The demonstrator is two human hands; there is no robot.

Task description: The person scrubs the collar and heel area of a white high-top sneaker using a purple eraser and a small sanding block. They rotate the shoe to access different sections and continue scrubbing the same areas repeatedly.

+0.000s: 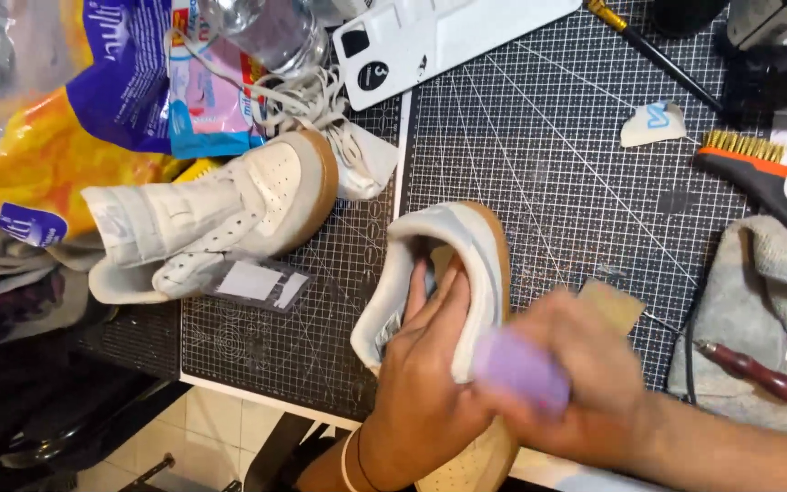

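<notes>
My left hand [425, 364] reaches inside a white sneaker with a tan gum sole [466, 251], holding it on its side on the black cutting mat [557, 155]. My right hand [576, 374], blurred with motion, grips a lilac block [521, 369] pressed against the sneaker's side near the sole. A tan piece [614, 302] shows just behind the right hand. The second white sneaker [229, 214] lies on its side to the left, with no laces in it.
Loose laces [307, 96], a clear bottle [266, 32] and colourful bags [93, 100] lie at the back left. A brass brush [758, 164], a grey cloth [767, 310], a red-handled tool [758, 374] and a white eraser piece [653, 123] sit on the right.
</notes>
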